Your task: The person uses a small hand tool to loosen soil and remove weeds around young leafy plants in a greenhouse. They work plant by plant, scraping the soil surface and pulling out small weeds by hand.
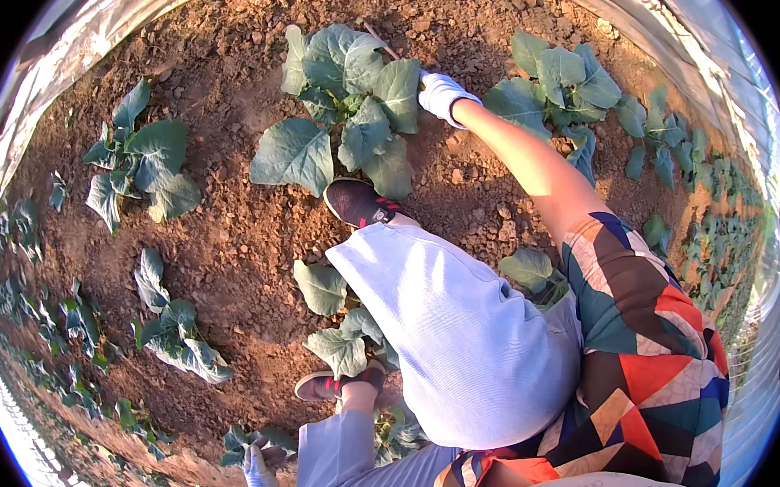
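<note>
My right hand (445, 98), in a white knit glove, reaches to the edge of a large broad-leaved plant (345, 105), which looks like a brassica. A thin stick or tool handle (381, 40) runs in line with this hand, which appears closed on it; a leaf hides part of the grip. My left hand (262, 475), also gloved, is low in the view beside my trouser leg and close to a small leafy plant (235, 444). Its palm side is dark, and its fingers are too unclear to tell whether they hold anything.
My shoes (357, 202) stand on cloddy brown soil (249, 239), one right against the large plant. More plants (147, 158) grow around me, including a cluster (349, 336) between my legs and one (564, 82) beside my right forearm. Plastic sheeting (718, 16) borders the bed.
</note>
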`<control>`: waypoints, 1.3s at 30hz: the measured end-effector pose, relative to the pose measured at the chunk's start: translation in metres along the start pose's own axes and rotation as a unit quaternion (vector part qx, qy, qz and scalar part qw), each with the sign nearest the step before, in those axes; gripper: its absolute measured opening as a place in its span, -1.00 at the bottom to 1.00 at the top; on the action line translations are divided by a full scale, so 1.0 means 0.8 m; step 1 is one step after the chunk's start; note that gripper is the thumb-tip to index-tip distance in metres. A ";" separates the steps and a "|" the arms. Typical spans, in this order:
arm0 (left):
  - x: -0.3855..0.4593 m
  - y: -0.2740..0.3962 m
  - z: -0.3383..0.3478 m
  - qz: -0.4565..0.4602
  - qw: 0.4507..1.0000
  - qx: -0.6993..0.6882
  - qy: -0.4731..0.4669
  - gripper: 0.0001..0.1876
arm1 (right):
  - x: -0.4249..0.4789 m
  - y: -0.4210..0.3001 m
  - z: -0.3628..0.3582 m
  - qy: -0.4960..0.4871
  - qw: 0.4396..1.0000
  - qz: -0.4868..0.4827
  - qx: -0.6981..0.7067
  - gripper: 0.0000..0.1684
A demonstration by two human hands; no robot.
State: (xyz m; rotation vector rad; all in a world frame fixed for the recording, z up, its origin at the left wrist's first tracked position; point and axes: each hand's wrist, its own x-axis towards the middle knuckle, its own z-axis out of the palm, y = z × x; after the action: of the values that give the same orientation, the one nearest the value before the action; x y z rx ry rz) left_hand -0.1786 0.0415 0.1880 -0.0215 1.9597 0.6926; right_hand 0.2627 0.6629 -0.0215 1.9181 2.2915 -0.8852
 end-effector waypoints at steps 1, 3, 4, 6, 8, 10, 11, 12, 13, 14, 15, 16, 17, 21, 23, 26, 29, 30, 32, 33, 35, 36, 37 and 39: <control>-0.003 -0.003 -0.002 -0.003 1.000 0.001 0.004 -0.52 | -0.020 0.001 -0.008 -0.012 1.000 0.009 0.007 -0.27; -0.006 -0.008 -0.002 -0.006 1.000 -0.001 0.009 -0.52 | -0.066 0.018 -0.008 -0.064 0.995 0.040 -0.064 -0.24; -0.008 -0.010 -0.001 -0.005 1.000 -0.006 0.007 -0.52 | -0.086 0.027 0.003 -0.021 0.999 -0.014 -0.047 -0.25; -0.009 -0.009 0.000 -0.003 1.000 -0.014 0.000 -0.52 | -0.118 0.053 0.011 -0.056 0.997 0.054 -0.029 -0.25; -0.010 -0.006 0.003 -0.004 1.000 -0.014 -0.004 -0.52 | -0.135 0.072 0.025 -0.010 0.999 0.043 0.029 -0.26; -0.015 -0.005 0.007 -0.010 1.000 -0.010 -0.002 -0.52 | -0.128 0.069 0.032 0.008 0.995 0.077 0.063 -0.28; -0.013 -0.002 0.009 -0.007 1.000 -0.003 -0.011 -0.53 | -0.125 0.074 0.045 0.092 0.985 0.023 0.145 -0.28; -0.010 0.001 0.010 -0.005 1.000 0.003 -0.020 -0.53 | -0.118 0.084 0.046 0.092 0.987 0.047 0.125 -0.29; -0.013 0.000 0.010 -0.004 1.000 0.006 -0.020 -0.53 | -0.113 0.074 0.048 0.086 0.988 0.064 0.108 -0.29; -0.013 0.001 0.010 0.001 1.000 0.015 -0.022 -0.52 | -0.119 0.072 0.055 0.091 0.991 0.060 0.077 -0.30; -0.015 0.001 0.008 0.004 1.000 0.017 -0.024 -0.52 | -0.134 0.066 0.062 0.052 0.996 0.074 0.026 -0.27; -0.011 0.003 0.009 0.010 0.999 0.018 -0.032 -0.51 | -0.155 0.084 0.079 0.075 0.995 0.045 0.038 -0.25; -0.007 0.005 0.010 0.016 0.999 0.020 -0.040 -0.51 | -0.179 0.101 0.096 0.098 0.994 0.015 0.050 -0.23; -0.013 0.000 0.005 0.014 0.999 0.010 -0.035 -0.50 | -0.267 0.074 0.095 -0.103 0.981 0.166 0.009 -0.24; -0.021 -0.008 -0.001 0.015 0.999 -0.008 -0.033 -0.49 | -0.322 0.055 0.091 -0.116 0.986 0.120 -0.028 -0.25; -0.018 -0.004 0.005 0.023 0.999 -0.009 -0.029 -0.49 | -0.378 0.046 0.078 -0.166 0.975 0.139 -0.057 -0.23; -0.023 -0.007 0.007 0.020 1.000 -0.011 -0.014 -0.49 | -0.385 0.068 0.098 -0.105 0.989 0.105 -0.001 -0.25; -0.025 -0.012 0.003 0.018 1.000 -0.012 -0.011 -0.49 | -0.378 0.083 0.111 -0.070 0.994 0.082 0.028 -0.26; -0.021 -0.025 -0.005 0.016 0.999 -0.021 -0.033 -0.49 | -0.343 0.068 0.091 -0.060 0.991 0.117 0.022 -0.26; -0.021 -0.032 -0.008 0.016 0.999 -0.018 -0.022 -0.49 | -0.320 0.064 0.085 -0.055 0.989 0.133 0.018 -0.26; -0.019 -0.020 0.004 0.015 1.000 -0.005 -0.009 -0.49 | -0.268 0.076 0.078 -0.004 0.985 0.170 0.028 -0.27; -0.018 -0.020 0.003 0.017 1.000 -0.005 -0.009 -0.49 | -0.245 0.070 0.067 0.015 0.981 0.189 0.033 -0.27; -0.020 -0.023 0.002 0.019 1.000 -0.007 -0.005 -0.49 | -0.227 0.047 0.042 0.020 0.976 0.214 0.036 -0.28; -0.018 -0.019 0.005 0.024 1.000 -0.004 -0.008 -0.49 | -0.217 0.061 0.050 0.023 0.978 0.209 0.015 -0.24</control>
State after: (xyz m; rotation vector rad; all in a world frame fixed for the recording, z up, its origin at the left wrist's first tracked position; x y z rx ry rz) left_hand -0.1636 0.0266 0.1916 0.0264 1.9466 0.7305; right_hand 0.3364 0.4937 -0.0107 2.3268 1.7912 -0.8290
